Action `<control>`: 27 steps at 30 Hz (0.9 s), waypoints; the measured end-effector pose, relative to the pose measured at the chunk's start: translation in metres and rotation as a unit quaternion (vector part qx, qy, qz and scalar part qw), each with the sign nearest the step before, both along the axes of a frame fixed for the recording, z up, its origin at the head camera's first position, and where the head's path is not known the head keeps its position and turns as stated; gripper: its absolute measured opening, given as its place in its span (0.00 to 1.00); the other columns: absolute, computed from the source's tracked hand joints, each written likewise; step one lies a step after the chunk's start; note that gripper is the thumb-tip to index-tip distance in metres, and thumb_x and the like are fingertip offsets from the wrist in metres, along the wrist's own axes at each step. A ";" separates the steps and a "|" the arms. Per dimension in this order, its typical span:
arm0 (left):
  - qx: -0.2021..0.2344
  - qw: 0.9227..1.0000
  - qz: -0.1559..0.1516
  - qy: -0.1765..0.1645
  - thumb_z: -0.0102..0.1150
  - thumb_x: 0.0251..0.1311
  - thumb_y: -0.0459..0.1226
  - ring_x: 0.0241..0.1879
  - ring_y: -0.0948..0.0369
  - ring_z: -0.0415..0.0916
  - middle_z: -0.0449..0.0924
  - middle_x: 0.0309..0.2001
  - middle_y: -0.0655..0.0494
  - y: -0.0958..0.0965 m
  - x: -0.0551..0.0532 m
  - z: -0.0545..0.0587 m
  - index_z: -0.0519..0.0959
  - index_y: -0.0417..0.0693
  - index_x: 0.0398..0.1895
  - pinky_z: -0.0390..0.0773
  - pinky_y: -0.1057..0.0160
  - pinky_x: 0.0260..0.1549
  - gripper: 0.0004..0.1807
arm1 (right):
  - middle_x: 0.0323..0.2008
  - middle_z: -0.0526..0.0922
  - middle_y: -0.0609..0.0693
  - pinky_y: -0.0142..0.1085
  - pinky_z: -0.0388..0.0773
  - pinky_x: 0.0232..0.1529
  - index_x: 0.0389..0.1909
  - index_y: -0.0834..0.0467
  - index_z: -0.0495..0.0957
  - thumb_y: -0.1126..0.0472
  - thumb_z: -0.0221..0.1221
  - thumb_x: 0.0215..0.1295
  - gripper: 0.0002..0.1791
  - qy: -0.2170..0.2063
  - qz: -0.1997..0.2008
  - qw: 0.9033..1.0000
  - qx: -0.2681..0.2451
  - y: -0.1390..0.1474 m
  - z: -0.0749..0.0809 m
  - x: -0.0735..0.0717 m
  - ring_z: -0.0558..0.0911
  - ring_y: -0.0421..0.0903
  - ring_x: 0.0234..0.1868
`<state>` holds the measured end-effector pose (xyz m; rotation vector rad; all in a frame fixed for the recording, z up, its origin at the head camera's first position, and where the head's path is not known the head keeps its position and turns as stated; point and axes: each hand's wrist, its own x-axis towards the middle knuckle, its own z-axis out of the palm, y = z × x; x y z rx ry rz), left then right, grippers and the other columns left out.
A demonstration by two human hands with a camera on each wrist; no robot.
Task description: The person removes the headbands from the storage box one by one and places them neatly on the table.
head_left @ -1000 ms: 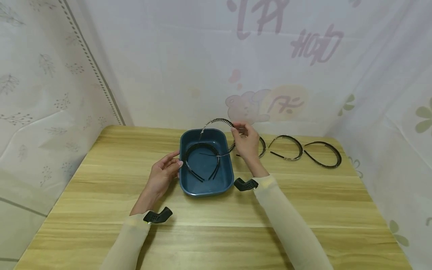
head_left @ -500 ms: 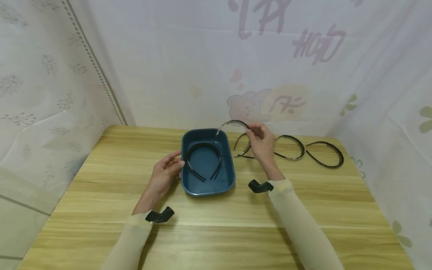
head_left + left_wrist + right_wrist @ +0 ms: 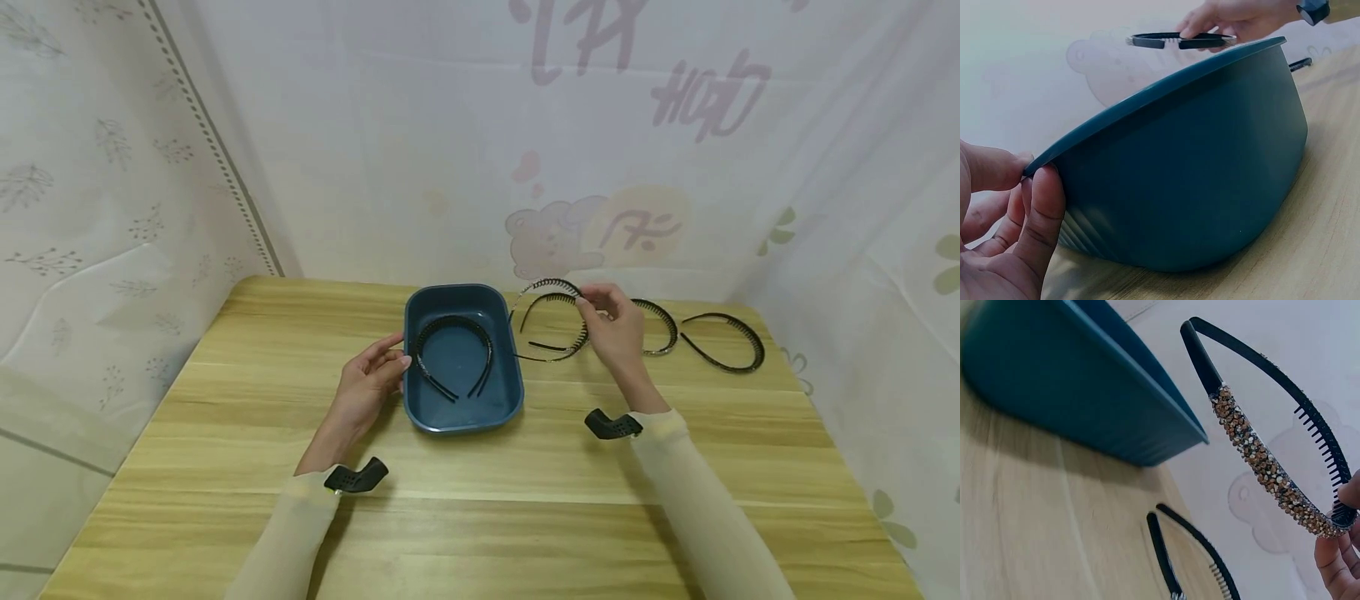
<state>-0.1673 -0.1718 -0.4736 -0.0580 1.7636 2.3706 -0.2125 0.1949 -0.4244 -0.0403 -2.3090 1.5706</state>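
Observation:
My left hand [image 3: 363, 387] pinches the left rim of a deep blue plastic box [image 3: 459, 426] between thumb and fingers, as the left wrist view shows. Inside the box lie black toothed headbands [image 3: 453, 321], close together with their ends toward me. To the right of the box, my right hand [image 3: 617, 333] pinches another headband by its curve, holding it in the air. In the right wrist view this headband [image 3: 1260, 465] is black with inner teeth and a band of gold and brown sparkly stones. Below it, a further headband [image 3: 547, 347] lies on the table.
Two more headbands lie in a row along the back right of the wooden table [image 3: 480, 533]: one partly behind my right hand [image 3: 663, 321], the other farthest right [image 3: 753, 340]. Patterned white cloth [image 3: 375, 167] hangs behind the table and at both sides.
My right hand has carried its headband rightward, from over the box to above the headband lying beside it. My left hand has stayed on the rim, and the box has kept its place.

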 end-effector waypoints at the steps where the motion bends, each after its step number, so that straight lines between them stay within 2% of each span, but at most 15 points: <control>1: 0.001 1.000 0.000 0.001 0.61 0.70 0.31 0.34 0.67 0.77 0.78 0.40 0.61 0.000 0.000 0.000 0.65 0.41 0.76 0.80 0.71 0.33 0.32 | 0.48 0.84 0.60 0.21 0.75 0.36 0.52 0.64 0.82 0.63 0.62 0.73 0.12 0.003 0.001 1.000 0.003 0.003 -0.002 0.001 0.80 0.35 0.41; 6: 0.007 1.000 0.000 0.002 0.62 0.69 0.31 0.34 0.67 0.77 0.78 0.41 0.60 0.000 -0.001 -0.001 0.65 0.40 0.75 0.80 0.71 0.33 0.33 | 0.47 0.84 0.60 0.20 0.76 0.36 0.51 0.62 0.83 0.59 0.64 0.72 0.13 0.023 0.014 1.000 0.003 0.018 -0.013 0.006 0.80 0.35 0.40; 9: 0.004 1.000 0.004 -0.002 0.62 0.69 0.31 0.33 0.67 0.77 0.79 0.41 0.60 0.000 0.000 -0.001 0.65 0.40 0.75 0.80 0.70 0.32 0.33 | 0.48 0.84 0.60 0.20 0.78 0.38 0.50 0.62 0.83 0.59 0.64 0.71 0.13 0.021 0.015 1.000 0.007 0.027 -0.020 0.009 0.81 0.35 0.41; 18: -0.009 1.000 -0.001 -0.012 0.57 0.72 0.29 0.35 0.66 0.76 0.78 0.41 0.62 0.001 0.000 0.000 0.64 0.41 0.76 0.80 0.71 0.34 0.30 | 0.47 0.84 0.60 0.21 0.78 0.35 0.49 0.63 0.83 0.62 0.63 0.71 0.11 -0.015 0.020 0.999 0.025 0.045 -0.036 0.021 0.81 0.33 0.38; 27: 0.002 1.000 0.003 0.001 0.63 0.69 0.32 0.34 0.67 0.77 0.79 0.40 0.61 0.000 0.000 -0.002 0.65 0.40 0.75 0.80 0.71 0.33 0.33 | 0.47 0.84 0.57 0.21 0.79 0.38 0.49 0.60 0.83 0.61 0.63 0.71 0.10 -0.077 0.020 0.995 0.054 0.051 -0.046 0.029 0.82 0.34 0.39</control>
